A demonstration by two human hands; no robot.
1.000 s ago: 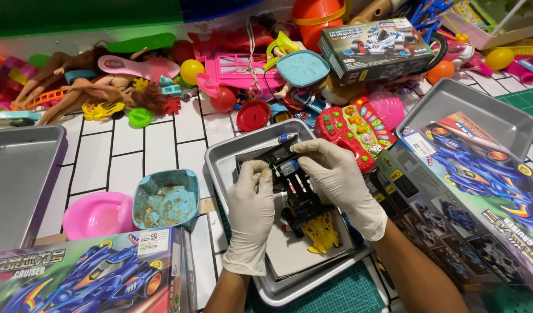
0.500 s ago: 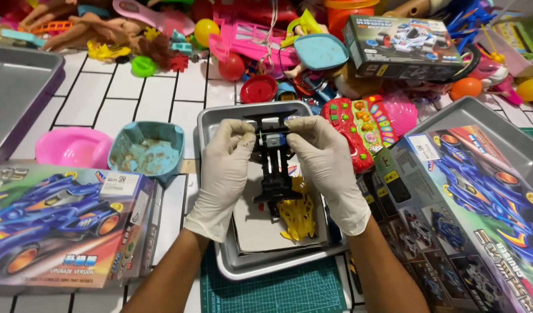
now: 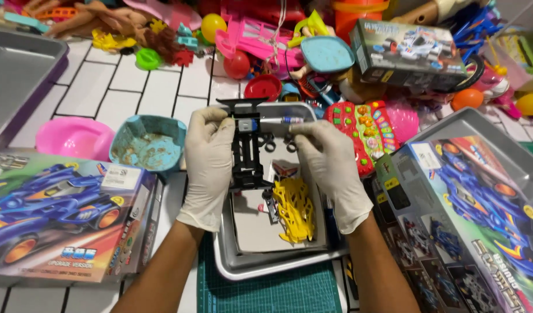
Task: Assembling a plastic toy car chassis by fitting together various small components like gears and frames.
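Both gloved hands, left (image 3: 210, 165) and right (image 3: 330, 168), pinch a black chassis (image 3: 247, 152) (fingertips partly hidden).

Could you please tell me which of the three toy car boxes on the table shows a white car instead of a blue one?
It is the grey cardboard car box at the top right, among the toys. The large box at the left and the large box at the right both picture blue racing cars.

I'm seeing my gloved left hand (image 3: 209, 165) gripping a black toy car chassis (image 3: 246, 152) over the metal tray (image 3: 260, 268); right hand (image 3: 331, 168) possibly pinching a small screwdriver (image 3: 285, 120).
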